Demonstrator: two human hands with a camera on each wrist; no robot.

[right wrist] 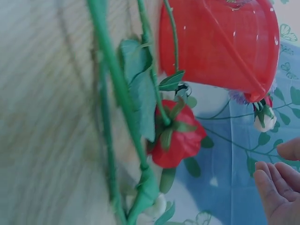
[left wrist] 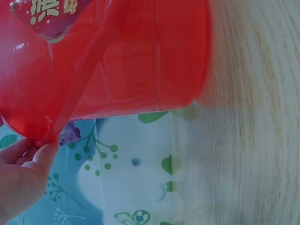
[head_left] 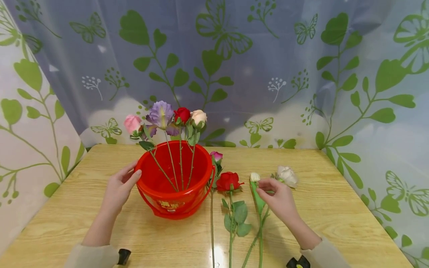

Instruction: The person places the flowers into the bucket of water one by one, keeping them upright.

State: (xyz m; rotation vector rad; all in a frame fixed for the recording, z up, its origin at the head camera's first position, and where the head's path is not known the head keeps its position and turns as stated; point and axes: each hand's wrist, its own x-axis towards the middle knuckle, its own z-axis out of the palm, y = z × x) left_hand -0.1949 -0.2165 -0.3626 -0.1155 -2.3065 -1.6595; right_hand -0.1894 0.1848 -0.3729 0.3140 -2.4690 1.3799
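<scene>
1. Butterfly-and-leaf print covers the curtain (head_left: 241,82) behind a pale wooden tabletop (head_left: 161,242).
2. On the tabletop, left of centre, stands the red bucket (head_left: 192,199), with a pink, a purple, a red and a cream flower leaning in it.
3. The left hand (head_left: 122,186) pinches the bucket's rim, thumb toward the inside; that grip is grasping.
4. The right hand (head_left: 279,197) is beside the white bud (head_left: 254,177) of a green-stemmed flower lying on the tabletop; thumb and fingers stand apart, so this grip looks released.
5. Near it lie a red rose (head_left: 229,181), a dark pink flower (head_left: 217,156) and a white rose (head_left: 287,176), whose stem crosses the bud's.
6. The flower is probably light, with a bendy, smooth stem and a head that could crush; best pinched on the stem below the bud.
7. The bucket seems light, slick plastic, likely to tip or slide, so steady it by the rim.
</scene>
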